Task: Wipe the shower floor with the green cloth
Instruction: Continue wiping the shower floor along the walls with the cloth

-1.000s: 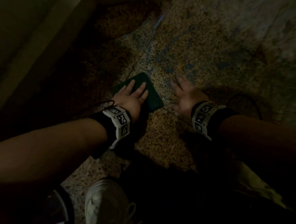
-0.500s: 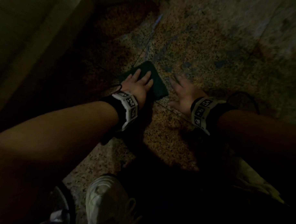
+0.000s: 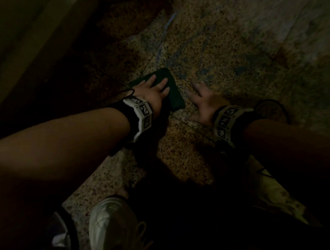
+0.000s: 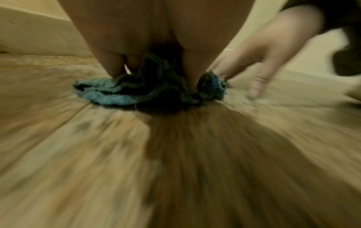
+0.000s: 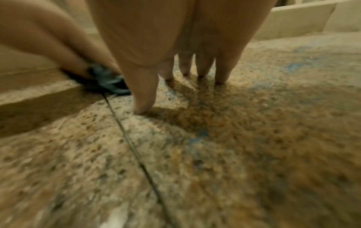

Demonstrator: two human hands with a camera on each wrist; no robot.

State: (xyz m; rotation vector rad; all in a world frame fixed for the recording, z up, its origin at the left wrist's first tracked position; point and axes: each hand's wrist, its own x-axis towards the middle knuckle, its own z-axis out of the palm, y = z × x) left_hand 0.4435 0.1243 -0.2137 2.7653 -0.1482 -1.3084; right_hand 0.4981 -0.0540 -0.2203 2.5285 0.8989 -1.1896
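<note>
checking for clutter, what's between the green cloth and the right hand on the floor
Only bare speckled floor, crossed by a thin dark seam. The head view shows the gap between the green cloth and the right hand.

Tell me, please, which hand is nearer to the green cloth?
Left. The left hand presses flat on top of the green cloth; the right hand rests fingers spread on the shower floor just beside it, not touching it.

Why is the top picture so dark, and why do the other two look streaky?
Head view: dim and shadowed, with the green cloth nearly black under the left hand. Left wrist view: brighter, but the shower floor smears into radial streaks. Right wrist view: the right hand is fairly sharp, the floor's edges soft.
</note>
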